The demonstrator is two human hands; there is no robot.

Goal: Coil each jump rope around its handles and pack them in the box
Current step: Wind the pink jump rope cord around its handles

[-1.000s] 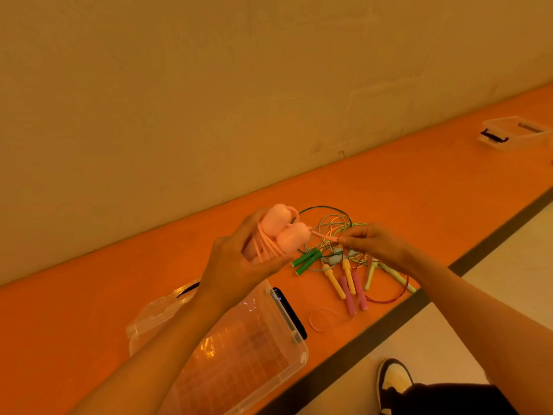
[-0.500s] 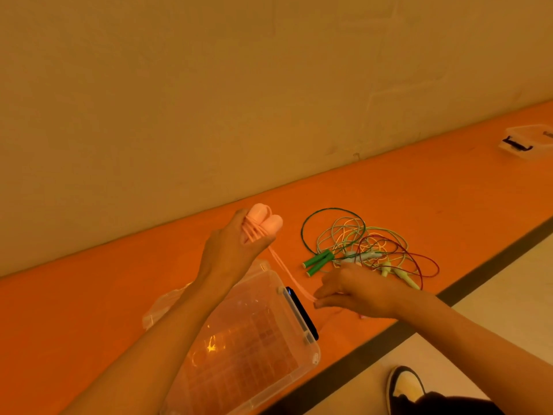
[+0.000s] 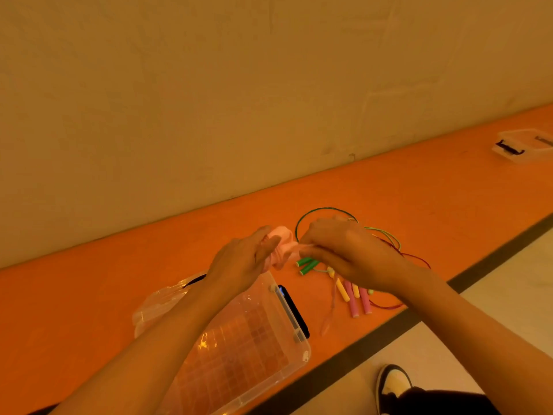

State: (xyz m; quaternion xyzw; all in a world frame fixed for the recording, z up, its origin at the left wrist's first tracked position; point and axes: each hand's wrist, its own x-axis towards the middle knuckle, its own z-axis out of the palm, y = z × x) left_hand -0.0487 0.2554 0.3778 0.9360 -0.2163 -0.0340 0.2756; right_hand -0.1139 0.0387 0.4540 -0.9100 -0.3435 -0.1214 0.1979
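Observation:
My left hand (image 3: pixel 242 262) grips the pink jump rope handles (image 3: pixel 282 245) above the orange surface, with pink cord wound round them. Right beside them, my right hand (image 3: pixel 344 253) pinches the pink cord (image 3: pixel 330 301), whose loose tail hangs down blurred toward the surface. A clear plastic box (image 3: pixel 257 333) with a black latch lies open below my left arm. Under and behind my right hand lies a tangle of other ropes: green handles (image 3: pixel 306 265), yellow and pink handles (image 3: pixel 354 298), green and red cords (image 3: pixel 386 238).
A clear plastic bag (image 3: pixel 158 301) lies left of the box. A second clear box with black latches (image 3: pixel 522 145) sits far right on the orange surface (image 3: pixel 419 190). A wall runs behind; a dark edge strip, pale floor and a shoe (image 3: pixel 392 384) are at lower right.
My right hand rose from near the box's latch up to the handles, carrying the pink cord round them. The left hand stayed holding the handles.

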